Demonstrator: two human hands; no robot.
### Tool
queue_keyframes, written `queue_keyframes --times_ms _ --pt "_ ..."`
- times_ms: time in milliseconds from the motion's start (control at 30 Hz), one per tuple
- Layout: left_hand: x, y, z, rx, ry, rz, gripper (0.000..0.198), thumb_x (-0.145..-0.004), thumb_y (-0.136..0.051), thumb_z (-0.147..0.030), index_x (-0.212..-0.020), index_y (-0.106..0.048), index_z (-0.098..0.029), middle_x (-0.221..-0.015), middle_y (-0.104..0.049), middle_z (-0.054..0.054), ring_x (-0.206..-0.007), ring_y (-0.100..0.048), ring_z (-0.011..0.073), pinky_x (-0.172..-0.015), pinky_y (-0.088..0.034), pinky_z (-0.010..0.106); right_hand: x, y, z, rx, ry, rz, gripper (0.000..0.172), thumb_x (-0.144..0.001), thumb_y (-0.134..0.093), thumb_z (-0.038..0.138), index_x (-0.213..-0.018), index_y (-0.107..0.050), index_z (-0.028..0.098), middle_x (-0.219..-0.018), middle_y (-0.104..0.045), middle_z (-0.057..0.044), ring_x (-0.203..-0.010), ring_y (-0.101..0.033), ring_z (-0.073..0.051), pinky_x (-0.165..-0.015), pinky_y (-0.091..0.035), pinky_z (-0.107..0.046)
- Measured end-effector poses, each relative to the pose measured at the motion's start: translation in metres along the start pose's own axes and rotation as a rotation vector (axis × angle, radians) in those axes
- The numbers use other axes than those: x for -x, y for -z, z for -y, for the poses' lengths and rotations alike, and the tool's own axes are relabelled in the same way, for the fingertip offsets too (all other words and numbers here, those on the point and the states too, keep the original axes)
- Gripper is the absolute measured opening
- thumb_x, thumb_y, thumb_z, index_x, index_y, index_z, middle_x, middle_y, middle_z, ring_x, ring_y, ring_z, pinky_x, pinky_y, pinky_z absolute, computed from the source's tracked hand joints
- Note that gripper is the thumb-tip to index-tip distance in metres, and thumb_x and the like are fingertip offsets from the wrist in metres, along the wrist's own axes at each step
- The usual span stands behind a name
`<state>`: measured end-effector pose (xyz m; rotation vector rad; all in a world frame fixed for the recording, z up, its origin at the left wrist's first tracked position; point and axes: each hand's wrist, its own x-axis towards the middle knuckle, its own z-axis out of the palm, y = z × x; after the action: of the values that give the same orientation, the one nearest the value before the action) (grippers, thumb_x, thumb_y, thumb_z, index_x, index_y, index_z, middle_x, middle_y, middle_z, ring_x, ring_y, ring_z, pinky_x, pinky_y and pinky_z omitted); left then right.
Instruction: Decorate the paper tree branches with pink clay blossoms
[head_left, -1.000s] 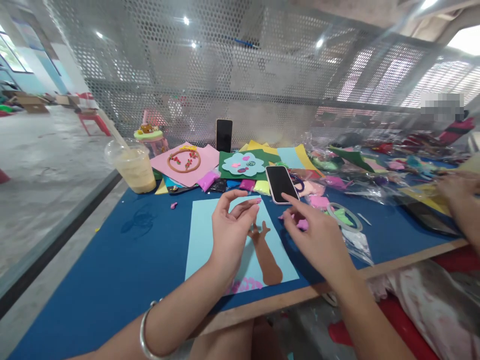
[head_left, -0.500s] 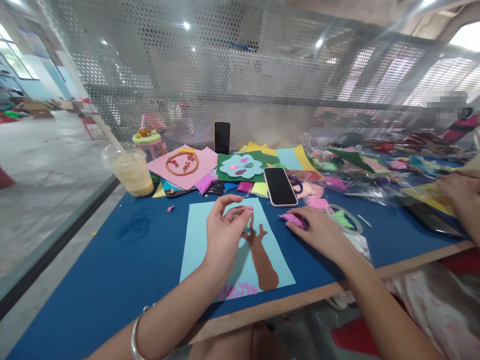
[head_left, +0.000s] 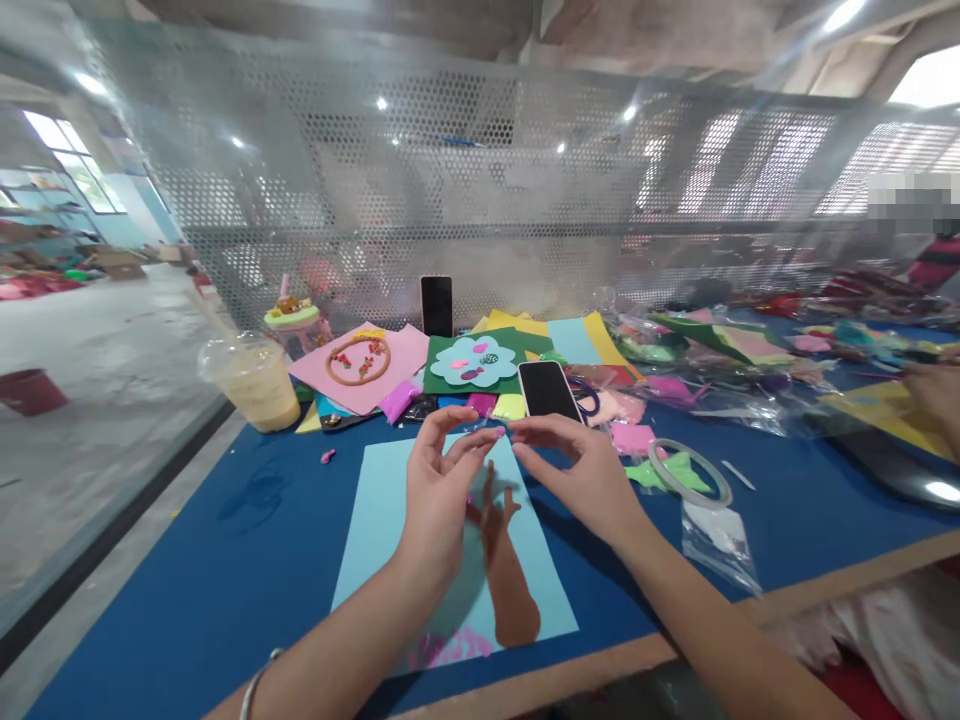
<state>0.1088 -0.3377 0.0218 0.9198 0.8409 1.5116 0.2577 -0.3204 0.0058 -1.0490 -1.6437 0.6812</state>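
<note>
Left hand (head_left: 439, 490) and right hand (head_left: 589, 480) hover half-curled, fingertips almost meeting; whether they pinch anything, I cannot tell. Below, the brown trunk (head_left: 510, 590) lies lengthwise, branches pointing toward the phone (head_left: 547, 390).

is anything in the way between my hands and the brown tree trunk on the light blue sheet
Nothing visible. The left hand and right hand hover right above the brown trunk on the light blue sheet; the phone lies beyond its far edge.
</note>
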Motion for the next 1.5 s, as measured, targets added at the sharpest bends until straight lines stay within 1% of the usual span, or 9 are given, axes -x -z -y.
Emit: queue_keyframes --times_ms 133,267,533,700,767,900,1167,1267,1500 --pt "-0.004 -0.014 0.007 0.009 -0.002 0.043 0.027 -0.067 -0.058 -0.010 -0.090 -0.055 -0.023 -0.097 -0.060 -0.002 -0.089 -0.065 0.0136 -0.083 -0.050 0.025 0.000 0.000 -0.005 -0.104 -0.073 -0.080 0.018 -0.077 -0.067 0.028 -0.092 -0.070 0.018 -0.090 -0.072 -0.005 -0.082 -0.068 -0.019 -0.079 -0.055 -0.031" --pt "-0.006 -0.024 0.016 -0.038 -0.111 0.119 0.033 -0.066 -0.052 -0.007 -0.094 -0.053 -0.024 -0.097 -0.058 -0.002 -0.096 -0.063 0.0135 -0.090 -0.046 0.024 0.000 0.005 -0.005 -0.202 -0.135 -0.161 0.020 -0.075 -0.070 0.029 -0.091 -0.071 0.018 -0.091 -0.073 -0.006 -0.082 -0.069 -0.019 -0.079 -0.056 -0.031" --pt "0.008 -0.044 0.028 -0.155 -0.347 0.125 0.043 -0.067 -0.048 -0.002 -0.102 -0.049 -0.027 -0.112 -0.048 0.000 -0.109 -0.058 0.0168 -0.078 -0.048 0.021 0.001 0.011 -0.001 -0.440 -0.257 -0.254 0.030 -0.070 -0.074 0.035 -0.092 -0.072 0.016 -0.090 -0.074 -0.008 -0.087 -0.070 -0.024 -0.078 -0.057 -0.033" --pt "0.014 -0.051 0.033 -0.204 -0.383 0.130 0.043 -0.068 -0.050 -0.004 -0.105 -0.047 -0.027 -0.118 -0.046 0.004 -0.116 -0.054 0.0220 -0.057 -0.045 0.016 0.002 0.014 0.000 -0.461 -0.234 -0.313 0.029 -0.068 -0.075 0.037 -0.088 -0.073 0.017 -0.091 -0.074 -0.008 -0.087 -0.070 -0.027 -0.082 -0.057 -0.039" --pt "0.014 -0.052 0.036 -0.219 -0.382 0.135 0.044 -0.069 -0.050 -0.005 -0.106 -0.046 -0.026 -0.119 -0.046 0.005 -0.119 -0.052 0.0237 -0.054 -0.045 0.016 0.001 0.014 -0.001 -0.461 -0.212 -0.336 0.028 -0.068 -0.075 0.038 -0.087 -0.073 0.017 -0.090 -0.074 -0.008 -0.086 -0.070 -0.027 -0.082 -0.058 -0.039" --pt "0.016 -0.054 0.040 -0.218 -0.421 0.148 0.044 -0.068 -0.049 -0.005 -0.107 -0.046 -0.025 -0.117 -0.046 0.004 -0.120 -0.050 0.0225 -0.077 -0.051 0.024 0.000 0.014 -0.003 -0.456 -0.178 -0.357 0.026 -0.068 -0.074 0.038 -0.084 -0.073 0.017 -0.088 -0.074 -0.008 -0.084 -0.071 -0.026 -0.081 -0.058 -0.038" --pt "0.016 -0.062 0.041 -0.195 -0.469 0.118 0.044 -0.066 -0.047 -0.005 -0.106 -0.047 -0.023 -0.114 -0.048 0.003 -0.119 -0.052 0.0207 -0.105 -0.038 0.036 0.000 0.015 -0.003 -0.500 -0.150 -0.353 0.022 -0.067 -0.075 0.033 -0.082 -0.072 0.018 -0.085 -0.075 -0.006 -0.081 -0.071 -0.024 -0.079 -0.059 -0.036" --pt "0.015 -0.061 0.042 -0.195 -0.473 0.125 0.043 -0.066 -0.047 -0.006 -0.106 -0.046 -0.023 -0.115 -0.047 0.003 -0.119 -0.052 0.0208 -0.107 -0.035 0.038 -0.001 0.015 -0.005 -0.497 -0.164 -0.348 0.023 -0.067 -0.075 0.034 -0.082 -0.072 0.017 -0.084 -0.075 -0.007 -0.080 -0.071 -0.024 -0.079 -0.059 -0.036" --pt "0.016 -0.061 0.041 -0.180 -0.430 0.111 0.042 -0.066 -0.049 -0.008 -0.105 -0.048 -0.023 -0.116 -0.049 0.004 -0.117 -0.054 0.0216 -0.099 -0.043 0.035 -0.002 0.015 -0.009 -0.461 -0.155 -0.355 0.023 -0.068 -0.074 0.036 -0.081 -0.071 0.017 -0.084 -0.075 -0.007 -0.080 -0.071 -0.024 -0.078 -0.059 -0.037"
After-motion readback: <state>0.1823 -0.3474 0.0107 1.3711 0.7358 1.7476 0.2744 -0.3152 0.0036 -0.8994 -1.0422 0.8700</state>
